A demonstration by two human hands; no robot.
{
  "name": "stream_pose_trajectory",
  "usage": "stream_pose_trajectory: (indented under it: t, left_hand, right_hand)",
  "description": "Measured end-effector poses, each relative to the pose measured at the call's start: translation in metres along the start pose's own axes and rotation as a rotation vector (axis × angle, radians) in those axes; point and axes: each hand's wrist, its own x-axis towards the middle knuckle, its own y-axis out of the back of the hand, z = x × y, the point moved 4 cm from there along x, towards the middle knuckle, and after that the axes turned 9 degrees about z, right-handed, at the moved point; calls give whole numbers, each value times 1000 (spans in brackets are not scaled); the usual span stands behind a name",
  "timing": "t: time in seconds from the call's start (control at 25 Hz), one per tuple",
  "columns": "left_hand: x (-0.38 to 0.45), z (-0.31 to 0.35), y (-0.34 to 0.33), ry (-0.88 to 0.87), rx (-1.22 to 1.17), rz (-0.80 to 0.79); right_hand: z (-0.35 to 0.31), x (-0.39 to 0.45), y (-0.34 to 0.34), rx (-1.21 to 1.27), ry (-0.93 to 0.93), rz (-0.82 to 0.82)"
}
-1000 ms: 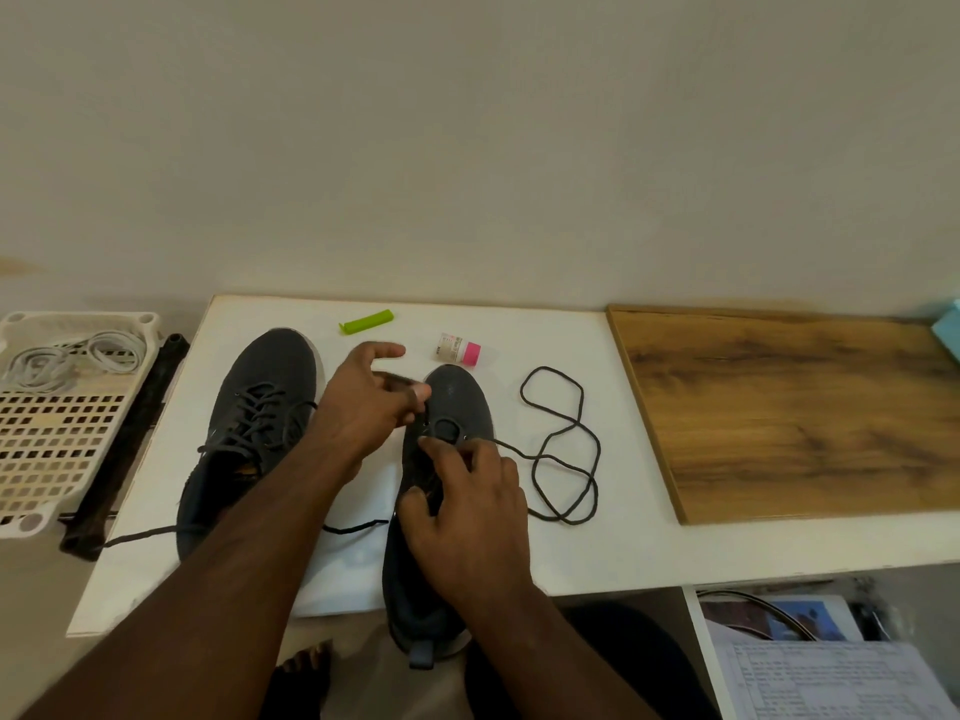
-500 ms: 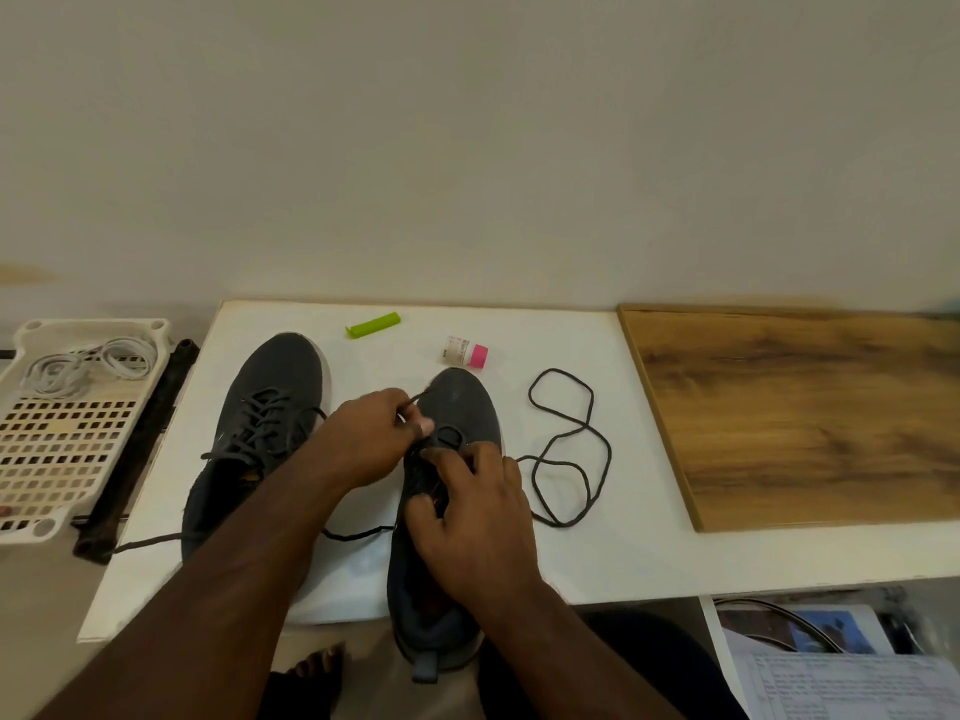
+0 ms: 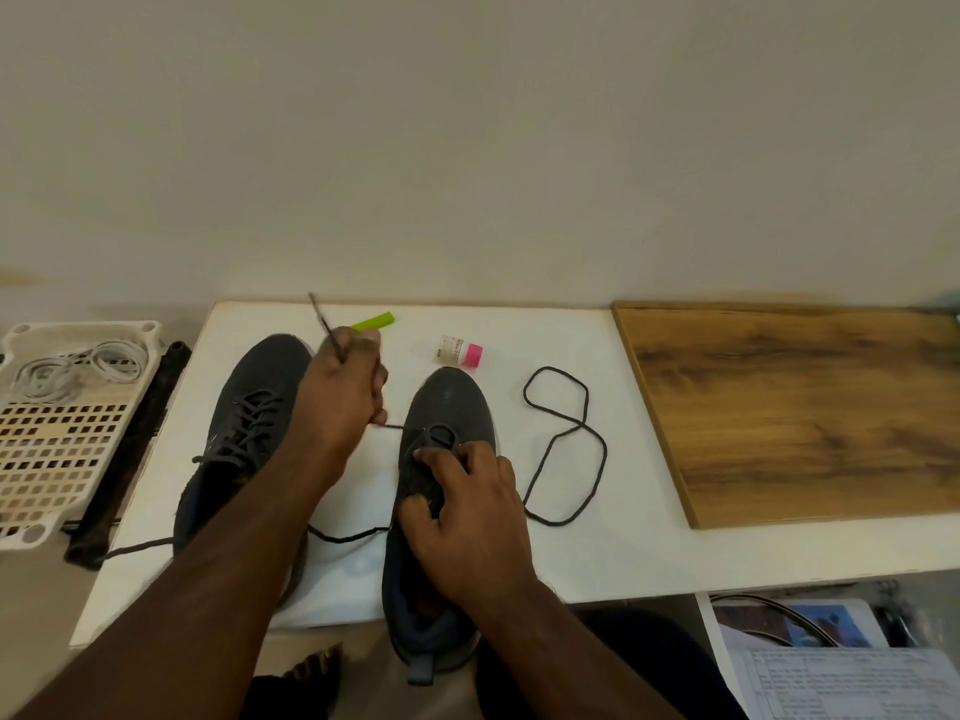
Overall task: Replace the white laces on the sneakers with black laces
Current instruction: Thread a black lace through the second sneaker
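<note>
Head view: the left hand pinches the black lace end, pulling it out left of the right sneaker. The right hand grips that sneaker's eyelet area. Left of it sits the already laced sneaker. Risk: pulling too hard could drag the loose loops through unevenly.

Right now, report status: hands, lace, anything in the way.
Left hand grips black lace end, drawn out of right sneaker. Right hand holds that sneaker's tongue. Left sneaker already laced. Nothing in the way.
</note>
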Motion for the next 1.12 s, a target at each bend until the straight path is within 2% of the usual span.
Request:
stream_pose_trajectory:
  t: [0.04,0.12,0.2,0.28,0.36,0.52,0.56,0.72,0.92,1.0,1.12]
  left_hand:
    - [0,-3,-2,-87,289,-22]
    - [-3,-15,-9,-216,793,-167]
    - [-4,-24,-12,-231,1032,-285]
    - [-2,-25,-11,-246,1130,-329]
    - [-4,-21,-13,-265,1075,-350]
    - [-3,-2,-7,-89,466,-127]
    - [-3,-2,-6,-69,420,-107]
    - [-2,-21,-9,-125,789,-275]
    - [0,-33,-13,-250,882,-376]
    - [-4,-26,-18,-298,843,-347]
    - [-8,0,-13,-306,478,-103]
  right_hand:
    - [0,0,-1,-1,1,-9]
    - [0,0,-1,-1,8,-8]
    - [1,0,-2,-6,12,10]
    - [1,0,-3,-2,9,18]
    - [1,0,-2,6,8,13]
    - [1,0,-2,20,8,-7]
    - [1,0,-2,17,9,-12]
    - [0,0,-2,19,13,-10]
    - [0,1,-2,12,23,25]
    - [0,0,-1,16,24,27]
    - [1,0,-1,25,21,9]
